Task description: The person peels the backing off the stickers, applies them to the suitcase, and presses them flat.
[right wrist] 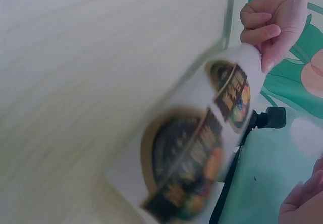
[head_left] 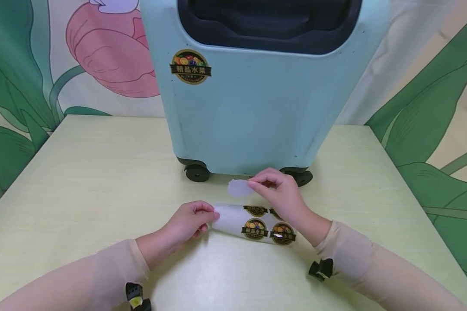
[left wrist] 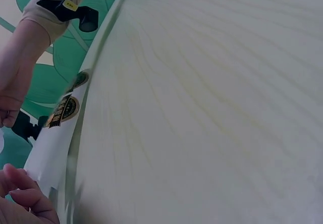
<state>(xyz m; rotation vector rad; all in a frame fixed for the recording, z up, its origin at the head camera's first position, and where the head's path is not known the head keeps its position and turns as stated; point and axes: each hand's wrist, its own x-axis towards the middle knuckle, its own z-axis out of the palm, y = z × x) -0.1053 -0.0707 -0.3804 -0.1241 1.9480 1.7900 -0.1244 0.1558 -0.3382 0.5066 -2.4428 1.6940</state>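
Observation:
My left hand (head_left: pixel 190 221) pinches the left end of a white sticker sheet (head_left: pixel 227 216), thumb on top. Several round black-and-gold fruit stickers (head_left: pixel 254 229) remain on its right part; the left part is bare backing. Just above the sheet, my right hand (head_left: pixel 282 192) pinches a loose sticker (head_left: pixel 239 188) by its right edge, with a pale, unprinted face showing. Behind both hands stands a light blue suitcase (head_left: pixel 249 103), and one matching sticker (head_left: pixel 190 66) is on its upper left front. In the right wrist view the sheet (right wrist: pixel 199 148) slants up toward the left hand (right wrist: pixel 275 24).
The suitcase stands on dark wheels (head_left: pixel 197 173) on a pale wood-grain table (head_left: pixel 101 172). Its top front has a black recessed panel (head_left: pixel 268 26). A curtain with green leaves and a pink flower (head_left: pixel 113 56) hangs behind. Small black devices (head_left: pixel 321 270) are strapped to both wrists.

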